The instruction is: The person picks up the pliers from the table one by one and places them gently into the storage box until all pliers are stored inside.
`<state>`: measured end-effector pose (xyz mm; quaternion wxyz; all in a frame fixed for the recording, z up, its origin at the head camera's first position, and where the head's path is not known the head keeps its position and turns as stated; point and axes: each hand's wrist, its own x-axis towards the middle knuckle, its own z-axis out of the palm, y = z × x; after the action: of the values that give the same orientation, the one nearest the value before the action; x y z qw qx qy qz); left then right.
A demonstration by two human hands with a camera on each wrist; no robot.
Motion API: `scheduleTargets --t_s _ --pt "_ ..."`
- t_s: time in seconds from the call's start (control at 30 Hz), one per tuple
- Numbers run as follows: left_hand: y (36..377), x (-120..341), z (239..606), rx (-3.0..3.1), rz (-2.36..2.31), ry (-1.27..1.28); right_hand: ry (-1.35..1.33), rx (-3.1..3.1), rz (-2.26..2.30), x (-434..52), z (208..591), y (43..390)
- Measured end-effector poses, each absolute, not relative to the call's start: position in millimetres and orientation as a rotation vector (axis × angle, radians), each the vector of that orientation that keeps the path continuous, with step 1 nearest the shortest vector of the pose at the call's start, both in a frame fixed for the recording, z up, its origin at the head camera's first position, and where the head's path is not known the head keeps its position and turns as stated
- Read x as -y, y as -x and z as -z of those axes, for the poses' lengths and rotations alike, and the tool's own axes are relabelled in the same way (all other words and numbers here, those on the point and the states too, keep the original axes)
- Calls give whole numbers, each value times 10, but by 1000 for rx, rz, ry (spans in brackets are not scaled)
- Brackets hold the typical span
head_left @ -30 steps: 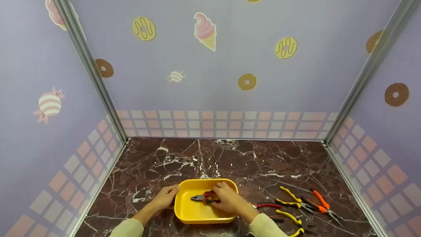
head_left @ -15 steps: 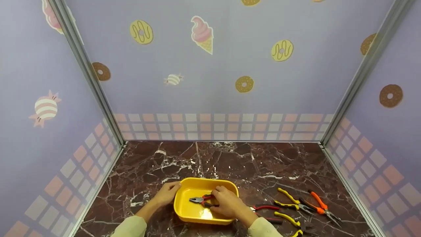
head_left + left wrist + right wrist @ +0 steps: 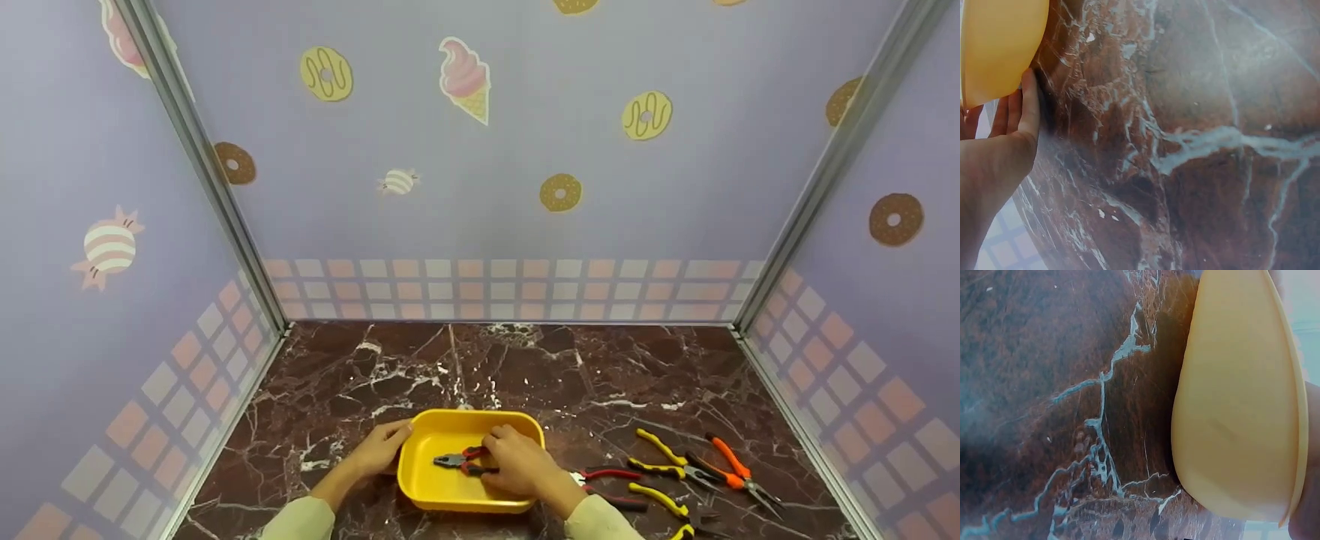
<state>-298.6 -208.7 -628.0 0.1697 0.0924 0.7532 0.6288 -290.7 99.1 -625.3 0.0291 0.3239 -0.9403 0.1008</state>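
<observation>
A yellow plastic bin point(image 3: 427, 491) stands on the dark marbled tabletop. My left hand point(image 3: 379, 450) holds its left wall; in the left wrist view the fingers point(image 3: 1028, 107) lie along the outside of the bin point(image 3: 1005, 50). Inside, combination pliers point(image 3: 452, 460) with red and black handles point their grey head to the left. Reaching over the right rim, my right hand point(image 3: 517, 459) grips the handles, whose ends are hidden under it. The right wrist view shows mostly the bin's outer wall point(image 3: 1241, 399), with only a sliver of the hand behind it.
Right of the bin lie several pliers: red-handled ones point(image 3: 611, 472) partly under the right forearm, yellow-and-black ones point(image 3: 664, 459), another yellow-handled pair point(image 3: 660, 499) near the front, and orange-and-black long-nose pliers point(image 3: 739, 472). Patterned walls point(image 3: 510, 289) enclose the tabletop at the back and sides.
The pliers and the right hand have shifted only very slightly inside the bin. The left hand stays at the bin's left wall. The camera view has tilted a little.
</observation>
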Motion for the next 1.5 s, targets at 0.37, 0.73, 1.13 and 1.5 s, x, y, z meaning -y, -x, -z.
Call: scheduleTargets --t_s 0.37,0.73,1.13,1.5 --pt "2991 2106 6340 -1965 -1835 -171 -996 2906 -291 -988 6251 2904" --pt "2993 2100 6354 -1943 -1846 -157 -1009 2912 -579 -1048 6139 2925" --pt "3001 2096 6371 -1920 -1841 -133 -1170 2923 -493 -1251 5916 3019" --pt "3013 2096 6357 -1929 -1827 -111 -1231 2801 -342 -1520 5765 3008"
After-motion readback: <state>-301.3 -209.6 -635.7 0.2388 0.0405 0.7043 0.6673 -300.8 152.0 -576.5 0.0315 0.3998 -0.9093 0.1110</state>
